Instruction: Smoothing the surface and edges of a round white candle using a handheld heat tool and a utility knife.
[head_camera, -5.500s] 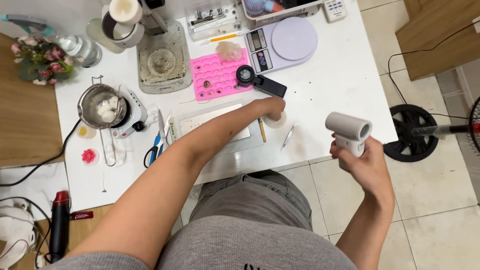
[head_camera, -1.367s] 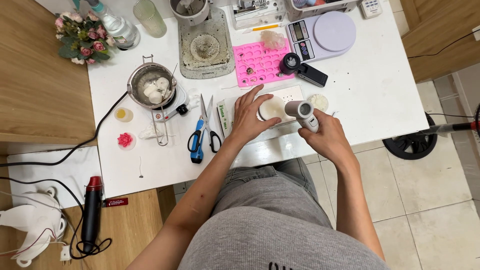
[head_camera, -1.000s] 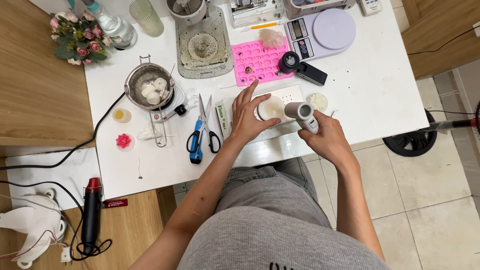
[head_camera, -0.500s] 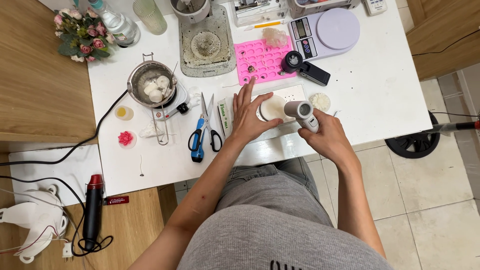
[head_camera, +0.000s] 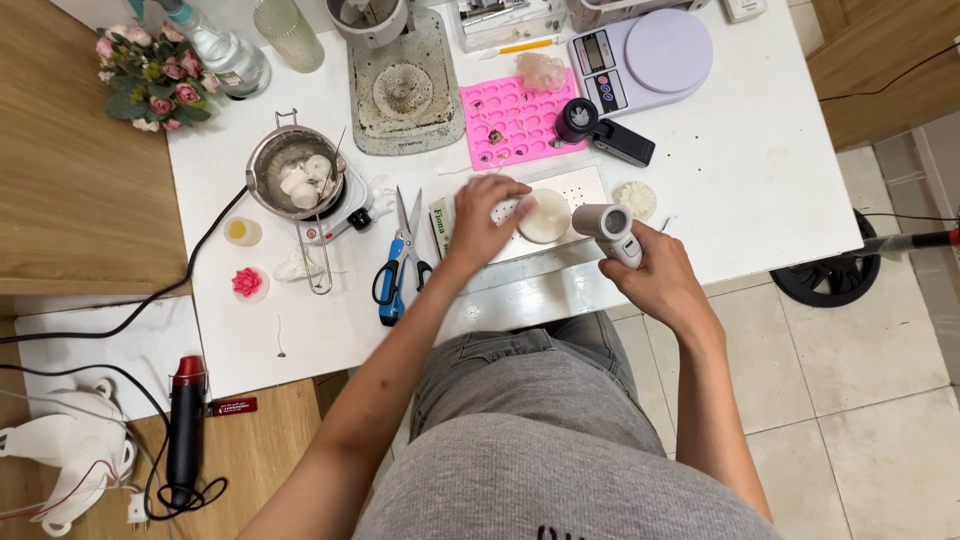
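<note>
Left hand (head_camera: 485, 215): your fingers rest curled on the round white wax piece (head_camera: 545, 215), steadying it on the white tray (head_camera: 590, 190).
Right hand (head_camera: 655, 280): you grip the grey handheld blower (head_camera: 605, 225), nozzle beside the piece.
Next: aim steadily, keep fingers clear.

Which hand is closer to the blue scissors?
The left hand. It rests on the white tray just right of the blue scissors. The right hand is farther right, holding a small white heat gun.
</note>
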